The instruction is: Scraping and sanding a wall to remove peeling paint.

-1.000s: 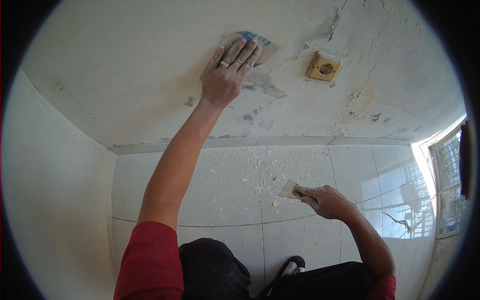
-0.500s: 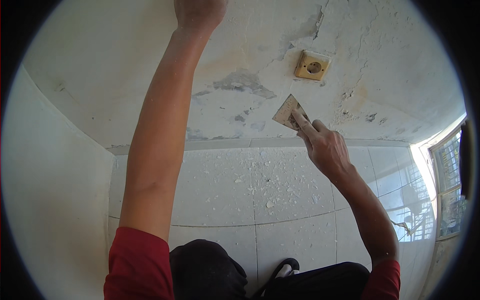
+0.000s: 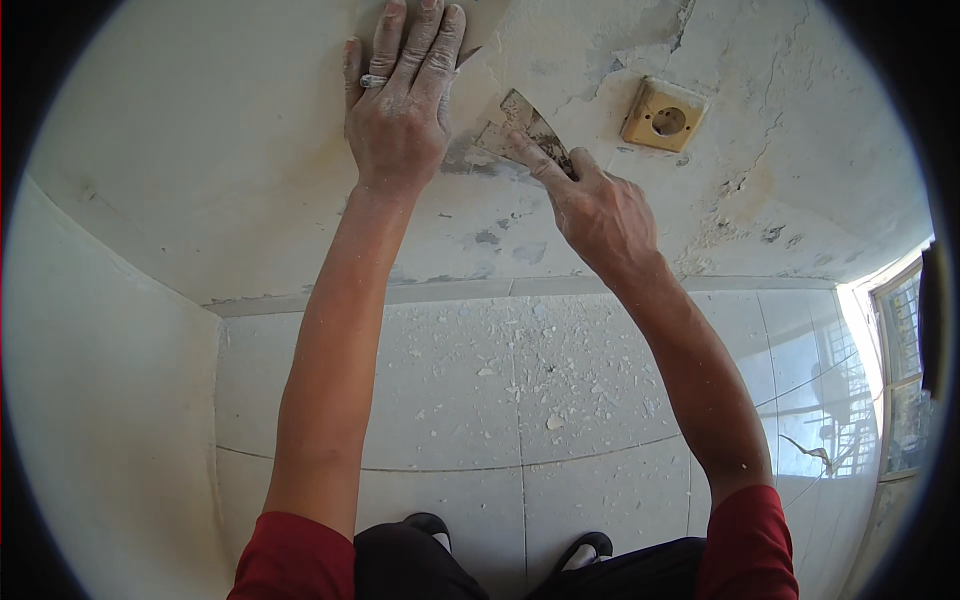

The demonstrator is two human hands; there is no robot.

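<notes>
**Peeling Wall, Scattered Floor**

Before us is a pale wall (image 3: 240, 140) with peeling paint; we see cracks, some grey patches (image 3: 487, 237) and yellowish stains. A yellowed socket (image 3: 667, 115) sits on it, toward the right. Below a narrow skirting (image 3: 450, 291) begins the floor (image 3: 610, 485) of light tiles, where many whitish flakes (image 3: 555, 422) are scattered. At the right there is a window (image 3: 905, 330), and its light reflects on the tiles.

In our right hand (image 3: 610, 215) we have the scraper (image 3: 530, 118): the fingers are clamped on it, with one finger stretched along the blade (image 3: 494, 134). This blade is flat and wide, greyish, with dark stains. It is at the wall, between our left hand (image 3: 398, 120) and the socket; whether it touches the wall, we cannot tell.

Our dusty left hand lies flat on a grey sheet (image 3: 484, 18) against the wall, its fingers straight, the little one apart. The upper edge cuts the sheet, so only a part is visible.
</notes>
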